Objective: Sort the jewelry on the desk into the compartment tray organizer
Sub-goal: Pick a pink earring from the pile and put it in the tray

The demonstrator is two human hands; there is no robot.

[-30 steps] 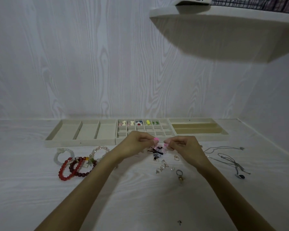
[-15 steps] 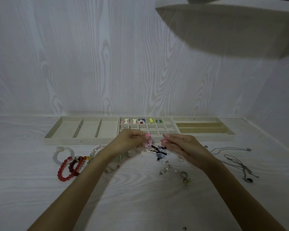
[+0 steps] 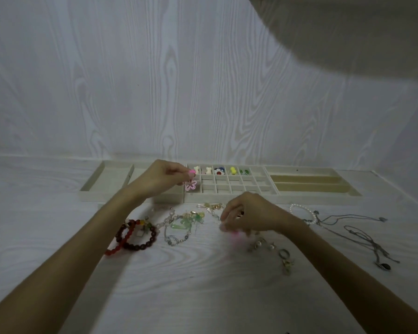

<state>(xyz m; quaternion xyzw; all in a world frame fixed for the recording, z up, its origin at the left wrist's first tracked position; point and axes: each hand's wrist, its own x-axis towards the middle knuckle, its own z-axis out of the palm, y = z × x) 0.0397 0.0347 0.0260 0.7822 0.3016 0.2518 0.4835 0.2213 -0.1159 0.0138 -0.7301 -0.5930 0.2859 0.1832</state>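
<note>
Two hands are working apart now: half a second ago we were holding them together over the pile. Our left hand (image 3: 161,178) is pinching a pink flower earring (image 3: 191,185) and has carried it over the leftmost small cells of the compartment tray organizer (image 3: 270,191), so one piece is nearly sorted. Our right hand (image 3: 247,214) has dropped to the loose jewelry (image 3: 186,221), fingers curled; whether it is gripping anything we cannot tell through the blur

Both forearms bare to the frame edge; no sleeves visible. Left hand (image 3: 158,178): bright pink polish on the fingernails. Right hand (image 3: 250,214): pink nails too, blurred. No watch or bracelet at either wrist.
</note>
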